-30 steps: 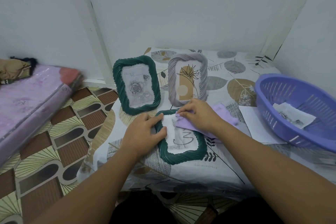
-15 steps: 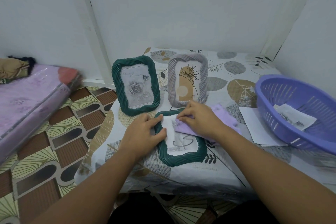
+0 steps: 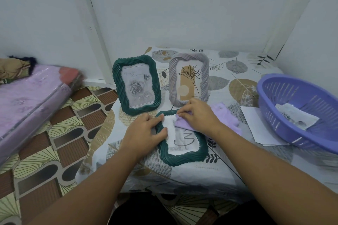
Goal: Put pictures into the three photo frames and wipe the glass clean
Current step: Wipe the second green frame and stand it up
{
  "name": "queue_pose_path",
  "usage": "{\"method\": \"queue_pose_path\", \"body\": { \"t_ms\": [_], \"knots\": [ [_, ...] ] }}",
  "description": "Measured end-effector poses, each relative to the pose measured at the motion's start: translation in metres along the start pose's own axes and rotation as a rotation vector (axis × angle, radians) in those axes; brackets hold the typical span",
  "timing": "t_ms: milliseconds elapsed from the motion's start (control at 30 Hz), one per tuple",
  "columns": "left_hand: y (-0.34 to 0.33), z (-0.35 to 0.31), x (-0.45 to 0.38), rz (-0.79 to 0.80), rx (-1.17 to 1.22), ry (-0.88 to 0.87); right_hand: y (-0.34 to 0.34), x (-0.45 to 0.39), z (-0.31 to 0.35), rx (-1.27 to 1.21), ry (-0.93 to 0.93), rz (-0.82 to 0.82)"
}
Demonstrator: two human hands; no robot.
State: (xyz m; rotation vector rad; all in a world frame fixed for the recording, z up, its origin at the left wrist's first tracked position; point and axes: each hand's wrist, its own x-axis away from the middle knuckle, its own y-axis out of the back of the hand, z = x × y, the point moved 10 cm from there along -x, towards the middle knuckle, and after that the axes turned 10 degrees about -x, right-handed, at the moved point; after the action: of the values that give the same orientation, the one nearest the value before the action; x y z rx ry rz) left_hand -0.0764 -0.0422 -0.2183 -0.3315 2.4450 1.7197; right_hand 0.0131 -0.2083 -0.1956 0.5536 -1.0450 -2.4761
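Faint cursive writing heads the rose picture in the standing green frame, too blurred to read. A second green frame, oblong with a twisted rope-like moulding, lies flat near the front of the counter, just before the two upright ones; under its glass sits a white sheet with dark looping lines. The grey frame, of the same twisted moulding, stands beside the first and shows a tan arch with a line-drawn plant. The left hand rests on the flat frame's left edge, its grip spread, fingers lying over the moulding. The right hand has its grip curled round a soft lilac cloth, pressing it to the upper glass. A slotted purple plastic basket holding printed paper sits right, white sheets beside it, on a leaf-patterned cover.
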Motion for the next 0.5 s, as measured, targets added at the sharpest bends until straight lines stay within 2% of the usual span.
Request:
{"method": "queue_pose_path", "body": {
  "t_ms": [133,300,433,500],
  "knots": [
    [0.001,0.000,0.001,-0.010,0.002,-0.007,0.000,0.013,-0.004,-0.025,0.008,0.053],
    [0.000,0.000,0.000,0.005,0.000,0.007,0.002,0.002,-0.003,-0.010,-0.042,-0.013],
    [0.001,0.000,0.001,0.003,0.008,0.000,-0.007,0.007,0.005,-0.005,-0.019,0.073],
    [0.001,0.000,0.001,0.006,0.001,0.000,0.001,0.011,0.003,-0.017,-0.023,0.053]
  ]
}}
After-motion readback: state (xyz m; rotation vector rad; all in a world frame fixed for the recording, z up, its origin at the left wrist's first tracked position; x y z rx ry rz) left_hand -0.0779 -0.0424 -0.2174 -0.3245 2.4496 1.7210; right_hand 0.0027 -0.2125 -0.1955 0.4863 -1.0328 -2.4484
